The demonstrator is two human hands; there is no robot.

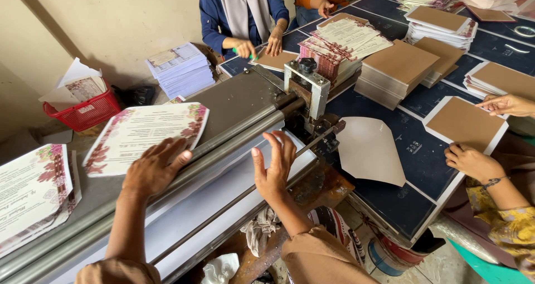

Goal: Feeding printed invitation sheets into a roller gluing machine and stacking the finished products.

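Note:
My left hand (151, 170) rests flat on the rollers (223, 142) of a long grey roller machine, fingertips at the near edge of a floral-bordered printed sheet (146, 133) that curves out behind the rollers. My right hand (272, 164) hovers with fingers spread over the white sheet (223, 197) on the machine's front tray, near the crank end (306, 86). Neither hand grips anything.
More floral printed sheets (30, 192) lie stacked at far left. A dark blue table (412, 150) holds brown board stacks (397, 69), a loose pale card (370, 150) and printed stacks (345, 42). Other people's hands work at the right (473, 161) and far end (245, 47). A red basket (83, 111) stands behind.

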